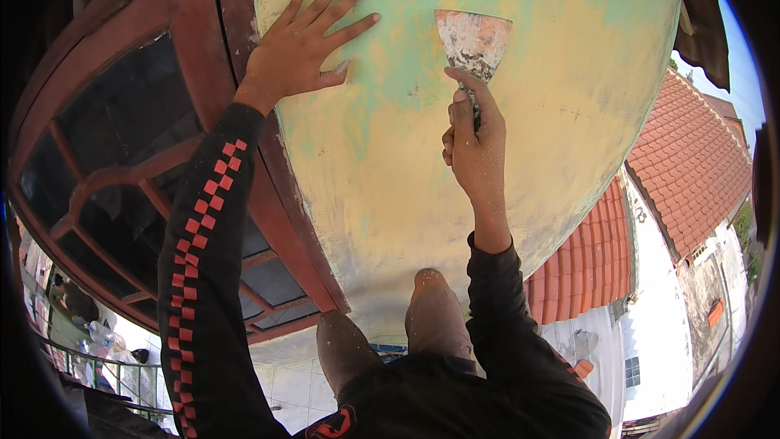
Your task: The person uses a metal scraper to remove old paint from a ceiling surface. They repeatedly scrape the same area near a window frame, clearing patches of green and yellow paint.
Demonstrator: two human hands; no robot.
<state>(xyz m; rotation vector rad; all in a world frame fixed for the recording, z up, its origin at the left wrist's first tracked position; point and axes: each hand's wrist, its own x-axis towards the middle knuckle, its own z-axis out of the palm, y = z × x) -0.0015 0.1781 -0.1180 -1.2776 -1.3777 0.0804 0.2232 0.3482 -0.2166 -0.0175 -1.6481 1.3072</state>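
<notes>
My left hand [298, 46] rests with spread fingers on the painted wall [378, 152], close to the window frame, and holds nothing. To the right, my right hand [476, 134] is closed around the handle of a putty knife [474, 42]. Its wide blade points up the wall and is crusted with white and reddish residue; whether its edge touches the wall I cannot tell. Patches of green and yellow paint cover the wall, with worn, greyish areas lower down. Pale dust specks dot both hands.
A red-brown wooden window frame [271, 195] with dark glass panes borders the wall at left. My knees are close to the wall's lower part. A green metal railing [116, 372] stands lower left, near plastic bags [113, 341]. Tiled roofs [688, 152] lie beyond the wall's right side.
</notes>
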